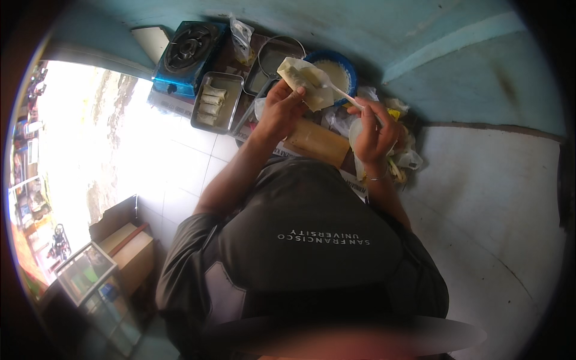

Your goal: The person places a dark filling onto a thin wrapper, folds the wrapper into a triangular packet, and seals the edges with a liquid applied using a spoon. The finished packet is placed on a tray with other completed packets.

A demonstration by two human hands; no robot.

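My left hand (283, 110) holds up a partly rolled wrapper with filling (298, 78), its flap hanging loose to the right. A light-coloured spoon (344, 94) is gripped in my right hand (375, 130), and its bowl end rests at the wrapper's flap. Behind the wrapper stands a blue basin (352, 74) of pale, cloudy liquid. Left of my left hand, a metal tray (231, 114) contains several rolled pieces (210, 101) in a row. Below the hands lies a light brown, flat rectangular thing (320, 141), perhaps a board or a stack of wrappers.
A blue single-burner gas stove (182, 58) stands at the back left. Beside it are a plastic packet (242, 38) and another metal tray (258, 78) with a round long-handled strainer (271, 83). Plastic bags (407, 157) lie at the right, near the wall.
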